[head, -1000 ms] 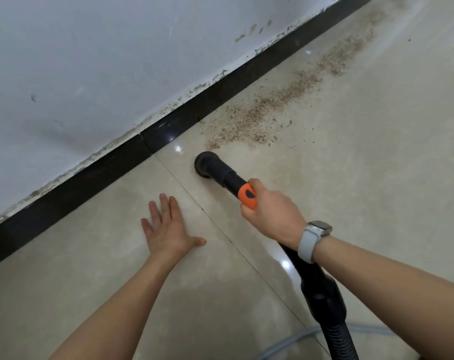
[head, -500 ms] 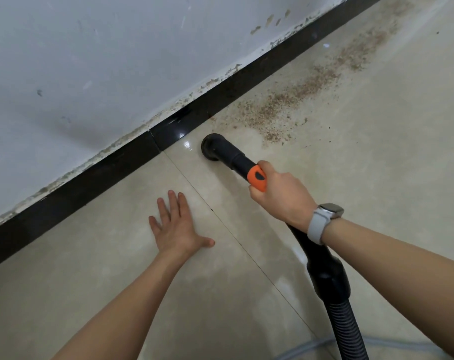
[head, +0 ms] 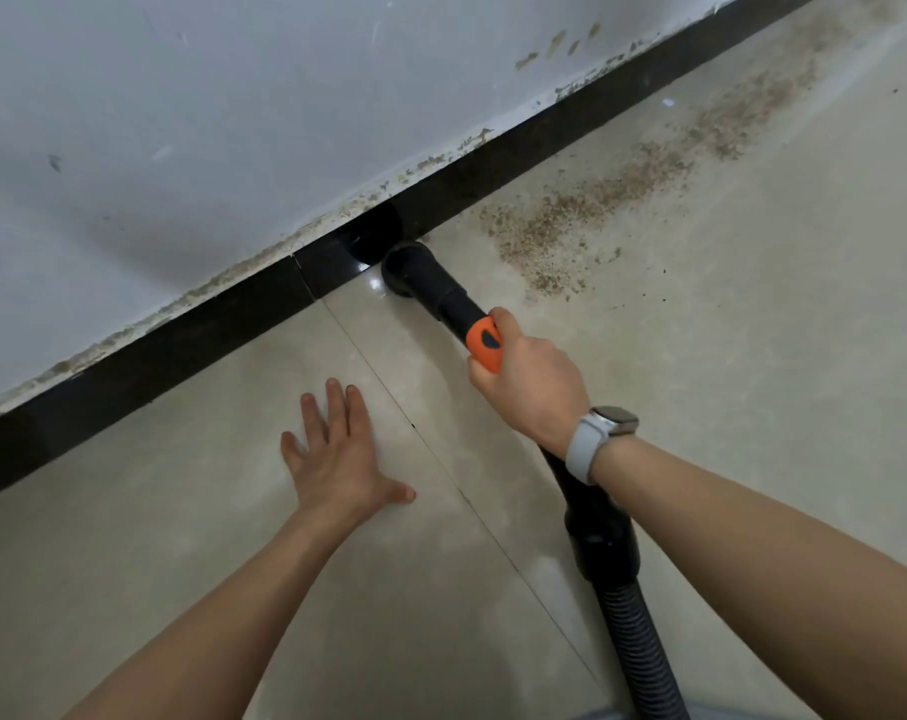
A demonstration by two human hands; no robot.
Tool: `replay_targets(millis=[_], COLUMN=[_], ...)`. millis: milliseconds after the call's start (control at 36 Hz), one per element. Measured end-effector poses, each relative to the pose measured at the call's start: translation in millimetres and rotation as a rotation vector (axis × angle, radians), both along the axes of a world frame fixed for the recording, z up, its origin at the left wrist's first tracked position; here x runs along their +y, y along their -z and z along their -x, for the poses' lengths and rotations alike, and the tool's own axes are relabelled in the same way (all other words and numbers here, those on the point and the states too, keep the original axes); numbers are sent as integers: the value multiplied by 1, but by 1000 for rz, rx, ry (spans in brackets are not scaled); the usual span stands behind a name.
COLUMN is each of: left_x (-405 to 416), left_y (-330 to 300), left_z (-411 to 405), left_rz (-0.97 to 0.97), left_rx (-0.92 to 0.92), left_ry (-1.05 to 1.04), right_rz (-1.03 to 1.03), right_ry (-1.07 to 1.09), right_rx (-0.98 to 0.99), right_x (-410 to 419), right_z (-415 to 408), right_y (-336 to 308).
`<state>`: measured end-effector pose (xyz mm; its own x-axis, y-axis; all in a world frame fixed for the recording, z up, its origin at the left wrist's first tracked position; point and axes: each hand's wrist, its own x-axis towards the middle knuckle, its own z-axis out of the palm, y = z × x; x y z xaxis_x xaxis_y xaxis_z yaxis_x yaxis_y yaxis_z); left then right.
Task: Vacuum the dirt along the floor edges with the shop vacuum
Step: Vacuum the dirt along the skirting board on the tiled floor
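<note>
My right hand (head: pixel 532 379) grips the black vacuum wand with its orange collar (head: pixel 483 344). The round black nozzle (head: pixel 407 270) sits on the beige tile right against the black baseboard (head: pixel 181 337). A band of brown dirt (head: pixel 586 210) lies on the floor to the right of the nozzle and runs along the baseboard toward the far right. My left hand (head: pixel 339 459) rests flat on the tile, fingers spread, left of the wand. The ribbed black hose (head: pixel 636 646) trails back toward me under my right forearm.
A white wall (head: pixel 233 96) with scuffs and a crumbling lower edge rises above the baseboard. A tile joint (head: pixel 441 462) runs diagonally between my hands. A pale grey cord or hose shows at the bottom edge (head: pixel 597 714).
My right hand has pushed the wand forward, bringing the nozzle from the open tile up to the baseboard. The dirt nearest the nozzle has thinned. My left hand stays flat on the floor.
</note>
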<state>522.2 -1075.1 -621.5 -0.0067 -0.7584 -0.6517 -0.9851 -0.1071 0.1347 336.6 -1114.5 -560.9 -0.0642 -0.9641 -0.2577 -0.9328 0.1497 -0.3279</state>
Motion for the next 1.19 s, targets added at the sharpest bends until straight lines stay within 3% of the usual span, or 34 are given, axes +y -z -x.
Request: replay_targets(millis=[306,444,639,889,1083,1194], left_x=[-4,-6,-7,-8,-9,-17], left_y=[-3,-5,-5,-7,-8,-14], left_z=[2,5,6,6,7,20], left_rz=[-35,-64,-59,-60,-87,-121], left_rx=[8,-1,-2,-17,-57,-189], left_ry=[10,10,13,12,27,129], right_rz=[-23,-32,-20,-86,-90,-94], right_ry=[252,349,257,-22,271,456], right_rx=[-20,-116,-134,-49,-53,-57], right_x=[-46,-65,-51,-22,-47,-60], right_z=[48,59,40,13,69,109], right_y=[-5,-8,-9,-11,-19,-31])
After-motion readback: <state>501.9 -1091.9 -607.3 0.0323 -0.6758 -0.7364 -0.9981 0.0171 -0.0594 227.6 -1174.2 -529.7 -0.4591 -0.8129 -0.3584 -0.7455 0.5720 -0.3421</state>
